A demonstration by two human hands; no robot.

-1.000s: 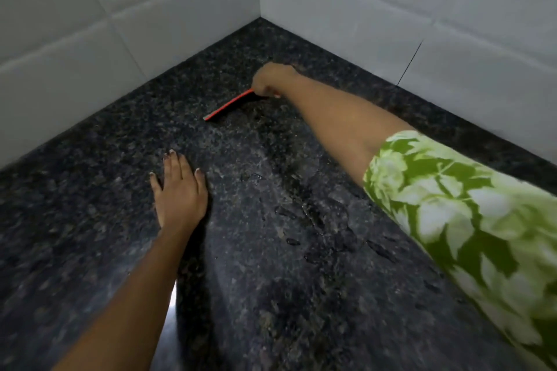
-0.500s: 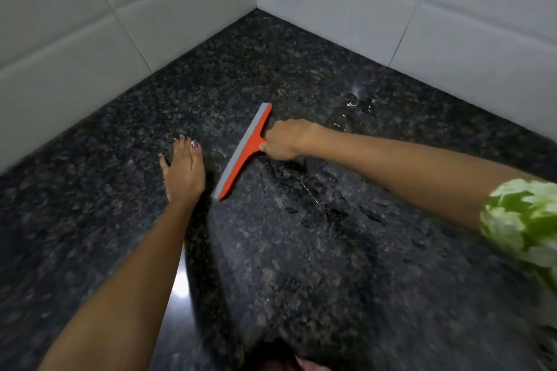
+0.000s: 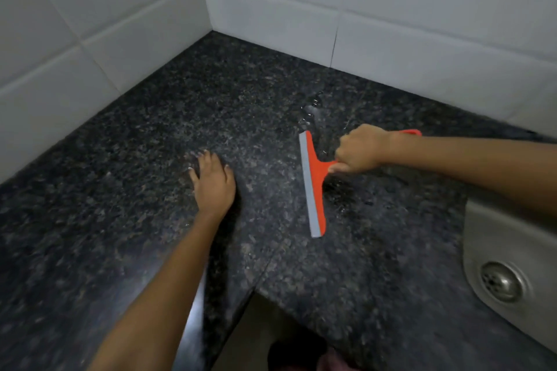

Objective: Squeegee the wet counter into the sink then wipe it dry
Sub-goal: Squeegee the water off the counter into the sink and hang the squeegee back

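Right now we have our right hand (image 3: 360,149) closed around the handle of the orange squeegee (image 3: 313,184), while our left hand (image 3: 214,182) lies open, palm down and fingers spread, on the dark granite counter (image 3: 144,166), well apart from the tool. The squeegee's grey blade runs roughly away from us, its long axis lying about parallel to the near edge of the steel sink (image 3: 509,253), which sits off to our right. That is the relation the next stroke turns on — the blade stands broadside to the sink, with wet counter between them. A puddle (image 3: 312,110) glints just beyond the blade's far tip, near the tiled wall (image 3: 422,27), and smaller drops show on the sink side of the blade, under our right forearm. Whether the rubber edge is pressed flat to the stone we cannot tell.

We judge the squeegeeing to be under way, not finished — water is plainly left. Pulling rightward with the hand already on the handle should carry it toward the basin; the far puddle may slip past the blade's end unless we reach further back. No cloth for drying is in view.
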